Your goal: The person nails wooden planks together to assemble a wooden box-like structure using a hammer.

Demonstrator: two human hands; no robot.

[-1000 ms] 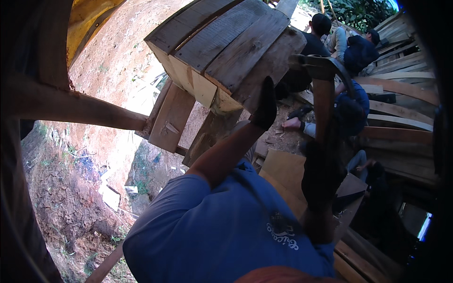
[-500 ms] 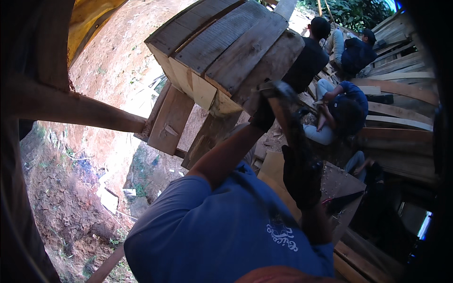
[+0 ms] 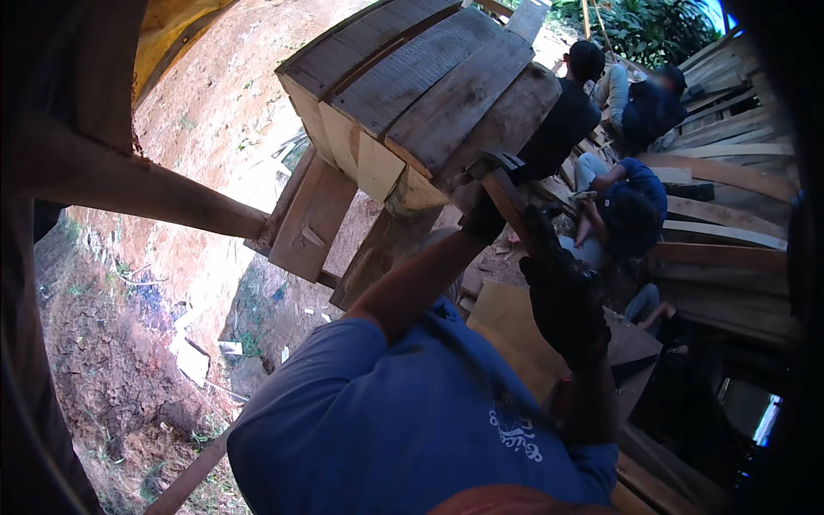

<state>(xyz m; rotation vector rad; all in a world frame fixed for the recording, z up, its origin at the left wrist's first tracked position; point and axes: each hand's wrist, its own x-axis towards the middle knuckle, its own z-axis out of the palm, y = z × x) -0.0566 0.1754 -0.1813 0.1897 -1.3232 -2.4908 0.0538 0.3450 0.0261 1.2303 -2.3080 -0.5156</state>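
My right hand (image 3: 565, 302), in a dark glove, is closed around the handle of a claw hammer (image 3: 506, 199). The hammer's metal head is over the near right corner of a wooden box (image 3: 463, 90) topped with planks. My left hand (image 3: 486, 220), also gloved, is at that same corner, just below the hammer head. Its fingers are hidden behind the hammer and in shadow, so whether it holds anything does not show.
Several people sit close together at the right, one in a blue shirt (image 3: 644, 202) nearest. Stacked boards (image 3: 721, 206) line the right side. A thick wooden beam (image 3: 172, 197) crosses at the left above earth ground (image 3: 112, 343). A pale board (image 3: 506, 330) lies below my right hand.
The hammer, blurred by motion before, now shows more sharply. My right hand has shifted slightly right and up. My left hand remains at the box corner.
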